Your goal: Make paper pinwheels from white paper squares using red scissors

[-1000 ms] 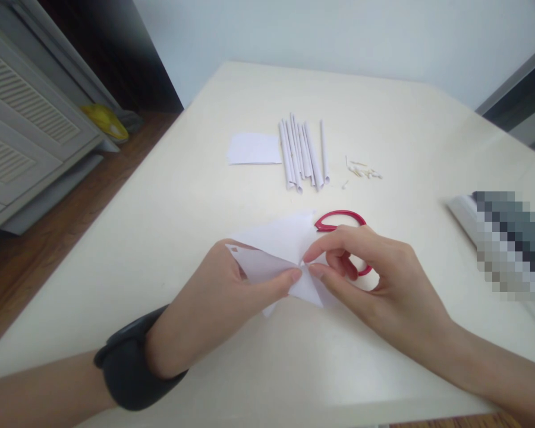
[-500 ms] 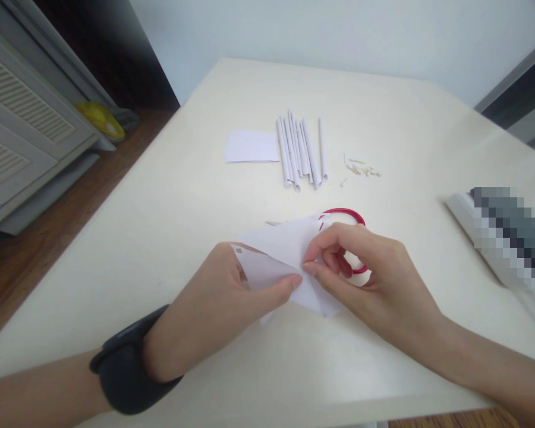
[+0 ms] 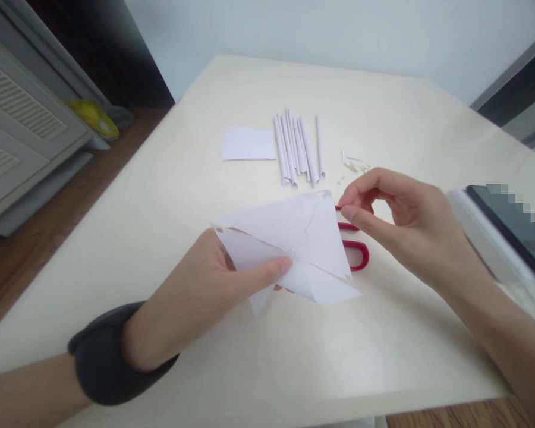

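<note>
My left hand [image 3: 214,291] grips a folded white paper sheet [image 3: 303,238] between thumb and fingers, holding it a little above the cream table [image 3: 169,196]. A black band sits on that wrist. My right hand [image 3: 401,220] hovers to the paper's right, thumb and forefinger pinched together close to the paper's upper right corner; I cannot make out anything between them. Red-handled scissors [image 3: 356,255] lie on the table under the paper and between both hands, mostly hidden by the sheet.
Several rolled white paper tubes [image 3: 296,148] lie farther back, with a small white paper square [image 3: 247,144] to their left and tiny paper scraps [image 3: 354,165] to their right. A dark phone on a white block [image 3: 503,232] rests at the right edge. A louvred cabinet stands left of the table.
My right hand let go of the paper's middle and moved up and right, clear of the sheet. The left hand lifted the paper, which has opened out wider.
</note>
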Demonstrator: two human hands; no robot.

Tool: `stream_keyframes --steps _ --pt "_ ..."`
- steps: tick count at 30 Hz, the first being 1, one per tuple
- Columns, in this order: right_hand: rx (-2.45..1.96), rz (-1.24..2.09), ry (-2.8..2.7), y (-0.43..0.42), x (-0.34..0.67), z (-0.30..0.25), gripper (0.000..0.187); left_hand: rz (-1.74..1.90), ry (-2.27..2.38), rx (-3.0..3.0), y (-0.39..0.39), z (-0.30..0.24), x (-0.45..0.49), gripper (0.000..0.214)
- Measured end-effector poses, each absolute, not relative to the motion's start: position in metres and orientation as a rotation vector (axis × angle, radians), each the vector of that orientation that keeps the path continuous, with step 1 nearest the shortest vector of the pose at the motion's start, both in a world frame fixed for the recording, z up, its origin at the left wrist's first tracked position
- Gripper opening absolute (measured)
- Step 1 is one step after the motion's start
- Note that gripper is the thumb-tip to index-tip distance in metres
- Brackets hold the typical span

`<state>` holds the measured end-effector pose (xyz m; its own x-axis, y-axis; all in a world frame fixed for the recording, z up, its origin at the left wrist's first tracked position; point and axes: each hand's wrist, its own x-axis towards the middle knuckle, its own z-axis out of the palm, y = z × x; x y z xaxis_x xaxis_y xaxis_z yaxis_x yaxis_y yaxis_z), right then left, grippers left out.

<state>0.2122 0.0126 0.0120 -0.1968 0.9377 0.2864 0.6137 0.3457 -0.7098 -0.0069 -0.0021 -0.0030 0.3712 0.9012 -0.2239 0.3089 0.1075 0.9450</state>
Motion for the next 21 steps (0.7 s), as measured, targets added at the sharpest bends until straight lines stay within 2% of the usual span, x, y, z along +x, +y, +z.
stream_keyframes --steps 3,9,12,15,21 --pt "-1.313 0.816 -1.934 0.021 0.221 0.009 0.015 0.653 1.145 1.407 -0.001 -0.002 -0.006 0.007" --pt "-1.192 1.202 -1.972 0.016 0.221 0.008 0.033 0.676 1.084 1.204 -0.002 -0.003 -0.008 0.009" --pt "-1.125 1.214 -1.967 0.012 0.219 0.013 0.032 0.684 1.034 1.127 -0.002 -0.005 -0.008 0.017" --pt "-1.051 1.149 -1.978 0.012 0.219 0.018 0.023 0.695 1.016 1.119 -0.002 -0.006 -0.006 0.022" --pt "-1.007 1.198 -2.101 0.013 0.227 0.018 0.021 0.707 1.043 1.16 -0.002 -0.005 -0.003 0.014"
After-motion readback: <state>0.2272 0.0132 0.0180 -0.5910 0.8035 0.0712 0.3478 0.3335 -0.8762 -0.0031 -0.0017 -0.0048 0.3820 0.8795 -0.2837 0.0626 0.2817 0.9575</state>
